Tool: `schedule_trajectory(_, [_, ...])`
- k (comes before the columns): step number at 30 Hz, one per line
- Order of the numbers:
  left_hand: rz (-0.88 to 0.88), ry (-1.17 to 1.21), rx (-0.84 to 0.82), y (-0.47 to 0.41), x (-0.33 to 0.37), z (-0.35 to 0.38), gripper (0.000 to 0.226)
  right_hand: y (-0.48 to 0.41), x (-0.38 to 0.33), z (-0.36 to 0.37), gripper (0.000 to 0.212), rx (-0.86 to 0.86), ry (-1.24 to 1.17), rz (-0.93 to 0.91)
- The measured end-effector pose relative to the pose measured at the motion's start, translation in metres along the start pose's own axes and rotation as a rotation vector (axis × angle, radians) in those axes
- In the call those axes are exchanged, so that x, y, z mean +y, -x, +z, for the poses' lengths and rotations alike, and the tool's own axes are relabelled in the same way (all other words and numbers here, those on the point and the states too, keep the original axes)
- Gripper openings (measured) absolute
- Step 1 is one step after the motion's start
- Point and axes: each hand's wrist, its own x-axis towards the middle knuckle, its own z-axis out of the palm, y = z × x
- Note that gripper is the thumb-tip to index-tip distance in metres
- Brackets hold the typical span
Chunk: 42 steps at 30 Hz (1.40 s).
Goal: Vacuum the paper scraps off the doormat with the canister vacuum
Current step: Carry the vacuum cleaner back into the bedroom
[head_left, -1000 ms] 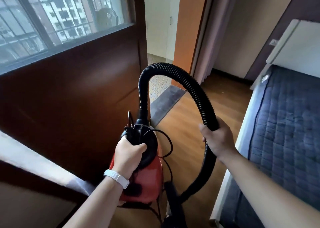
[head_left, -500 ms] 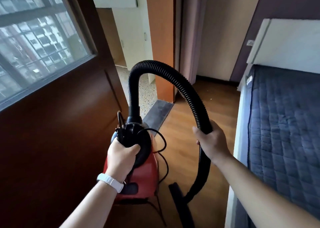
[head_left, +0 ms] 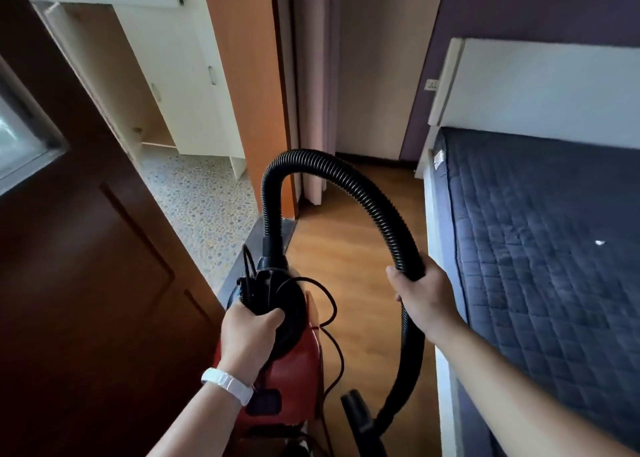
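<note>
Above the wood floor (head_left: 356, 248), left fingers (head_left: 266, 318) clutch the canister vacuum (head_left: 298, 363) (right fingers (head_left: 401, 283) wrap its hose (head_left: 377, 200)).

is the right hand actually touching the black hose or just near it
Touching. The head view shows the right hand gripping the black hose, its fingers curled round the tube with no gap visible.

No legible text or labels
</note>
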Motion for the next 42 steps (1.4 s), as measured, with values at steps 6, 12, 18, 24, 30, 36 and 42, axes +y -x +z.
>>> schedule_trajectory(6, [0.031,-0.005,-0.187,-0.121,0.029,0.031,0.012,-0.089,-0.027,0.034,0.016,0.107,0.033,0.066])
schedule_trajectory(12, [0.137,-0.013,-0.291,-0.205,0.078,0.051,0.016,-0.146,-0.043,0.051,0.017,0.239,0.029,0.091])
schedule_trajectory(18, [0.210,-0.050,-0.322,-0.270,0.111,0.074,0.017,-0.201,-0.052,0.058,0.016,0.297,0.032,0.106])
schedule_trajectory(24, [0.162,-0.092,-0.348,-0.332,0.125,0.118,0.016,-0.279,-0.038,0.061,0.014,0.292,0.018,0.135])
schedule_trajectory(30, [0.102,-0.129,-0.301,-0.398,0.158,0.176,0.016,-0.387,-0.021,0.070,0.015,0.233,-0.030,0.158])
schedule_trajectory(36, [0.137,-0.196,-0.236,-0.463,0.219,0.233,0.014,-0.500,-0.026,0.054,0.013,0.196,-0.081,0.156])
schedule_trajectory(42, [0.212,-0.214,-0.201,-0.506,0.266,0.277,0.028,-0.586,-0.036,0.045,0.014,0.212,-0.087,0.130])
